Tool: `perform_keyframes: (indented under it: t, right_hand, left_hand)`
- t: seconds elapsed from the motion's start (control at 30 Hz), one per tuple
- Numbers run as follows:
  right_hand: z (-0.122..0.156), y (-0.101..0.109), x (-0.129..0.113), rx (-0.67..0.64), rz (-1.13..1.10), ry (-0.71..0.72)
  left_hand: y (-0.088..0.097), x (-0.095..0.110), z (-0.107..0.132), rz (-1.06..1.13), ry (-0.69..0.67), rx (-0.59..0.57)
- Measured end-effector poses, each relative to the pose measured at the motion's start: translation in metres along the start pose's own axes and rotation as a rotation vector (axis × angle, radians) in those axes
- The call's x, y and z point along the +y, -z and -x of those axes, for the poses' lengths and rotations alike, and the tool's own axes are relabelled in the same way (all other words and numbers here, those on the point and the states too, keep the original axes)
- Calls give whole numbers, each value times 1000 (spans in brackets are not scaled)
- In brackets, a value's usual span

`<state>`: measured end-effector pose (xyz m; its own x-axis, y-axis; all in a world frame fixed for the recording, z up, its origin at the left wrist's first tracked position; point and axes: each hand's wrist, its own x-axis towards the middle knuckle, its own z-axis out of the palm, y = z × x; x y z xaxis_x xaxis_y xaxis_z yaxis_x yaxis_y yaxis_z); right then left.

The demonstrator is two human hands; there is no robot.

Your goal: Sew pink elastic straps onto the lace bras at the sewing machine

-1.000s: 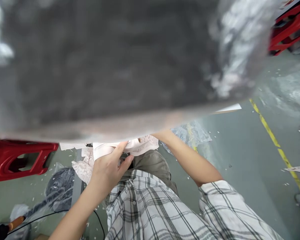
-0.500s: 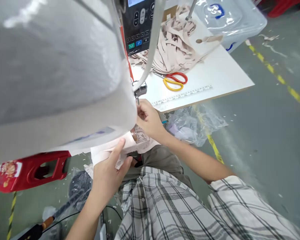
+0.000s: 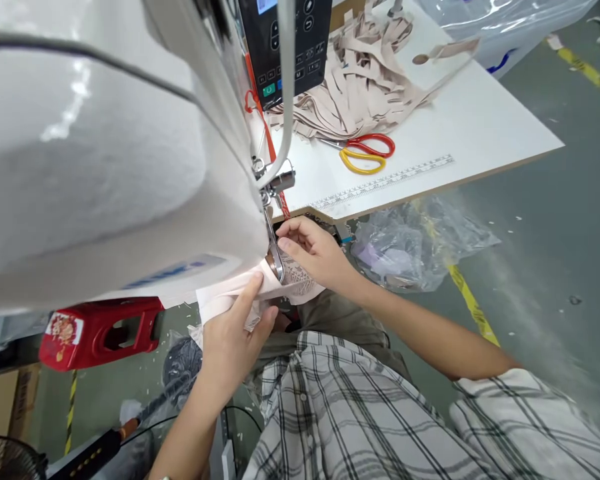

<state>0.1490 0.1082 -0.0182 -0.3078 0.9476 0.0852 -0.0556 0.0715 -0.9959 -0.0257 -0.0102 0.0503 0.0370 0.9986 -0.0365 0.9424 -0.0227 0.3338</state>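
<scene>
My left hand (image 3: 233, 340) lies on pale pink fabric (image 3: 223, 297) under the head of a white sewing machine (image 3: 220, 220). Its index finger is stretched out on the cloth with the thumb spread apart; the other fingers are mostly hidden. To the right, my right hand (image 3: 317, 257) is raised with loosely bent fingers and a gap between thumb and index, nothing visible between them. Just left of those fingertips stands a slender, slotted metal piece (image 3: 275, 247), its lower end at the fabric. Patterned lace (image 3: 297, 275) hangs below the right hand.
On the white table (image 3: 480, 127) lie scissors (image 3: 367, 155) with red and yellow handles, a printed ruler scale (image 3: 385, 181) and a heap of beige strips (image 3: 355, 87). A control panel (image 3: 295, 60) stands behind. A red stool (image 3: 100, 333) is at left, a plastic bag (image 3: 405, 247) below the table.
My right hand has come down and away from the needle area, its fingers opening, and the slender metal piece now shows. My left hand stays on the fabric. The camera view has shifted.
</scene>
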Motion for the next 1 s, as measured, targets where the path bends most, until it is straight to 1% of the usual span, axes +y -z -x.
perform_keyframes:
  t: [0.17, 0.33, 0.4, 0.5, 0.57, 0.73, 0.8, 0.87, 1.0]
  right_hand:
    - [5, -1, -8, -20, -4, -9]
    - [9, -2, -12, -36, -21, -31]
    - [10, -2, -14, -37, -36, -42]
    - [11, -4, -17, -28, -43, -46]
    - [11, -6, -16, -14, -43, -38]
    - [16, -10, -12, 27, -30, -40]
    - [24, -10, -12, 33, -17, -45]
    - [36, -10, -12, 22, -19, -63]
    - [63, -6, -15, 21, -101, -82]
  left_hand:
    - [1, 6, -4, 18, 2, -16]
    - [1, 9, -5, 42, 47, -46]
    - [0, 10, -3, 44, 82, -33]
    - [-2, 10, 0, 46, 136, 21]
    - [-3, 10, 2, 52, 160, 29]
    - [-4, 12, 4, 63, 182, -24]
    - [-8, 16, 9, 68, 177, -23]
    - [-16, 22, 17, 92, 142, -11]
    - [-36, 42, 39, 170, 47, -20]
